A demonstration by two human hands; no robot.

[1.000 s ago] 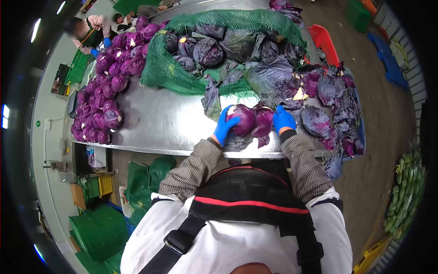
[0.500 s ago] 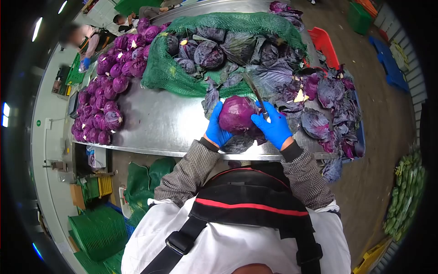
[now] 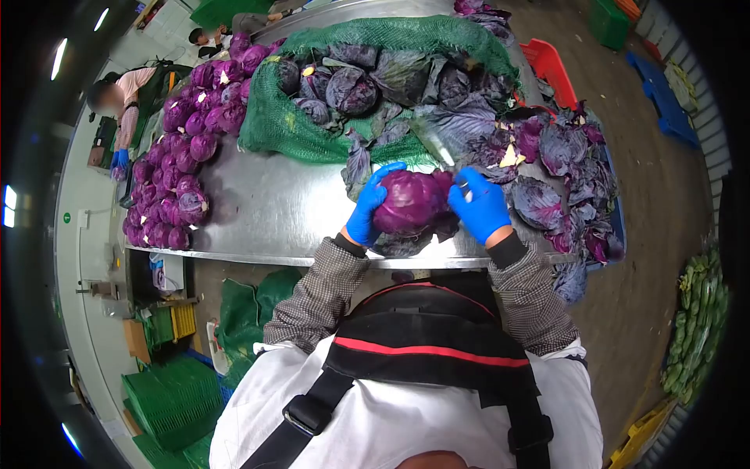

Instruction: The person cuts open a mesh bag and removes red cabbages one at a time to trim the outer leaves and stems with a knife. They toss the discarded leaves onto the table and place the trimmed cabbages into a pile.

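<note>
My left hand [image 3: 367, 209], in a blue glove, is wrapped round the left side of a purple cabbage [image 3: 408, 202] held over the near part of the steel table [image 3: 266, 211]. In my right hand [image 3: 480, 206], also gloved in blue, is a knife [image 3: 442, 150]; its blade points up and away, slightly smeared by motion. The right fingers are at the cabbage's right side, by a loose outer leaf. Dark leaves lie on the table under the cabbage. Just beyond, a green mesh sack [image 3: 289, 133] lies open with untrimmed dark cabbages [image 3: 351, 91] in it.
Trimmed purple cabbages [image 3: 173, 160] are heaped along the left. Cut-off leaves [image 3: 539, 205] pile up at right, over a blue crate [image 3: 619, 227]. A red crate [image 3: 551, 70] stands behind them. Another person [image 3: 129, 98] with blue gloves bends at the far left.
My right hand has shifted right and turned, swinging the knife blade. The cabbage has rotated in my left hand, whose fingers now reach over its top. The person at far left has moved.
</note>
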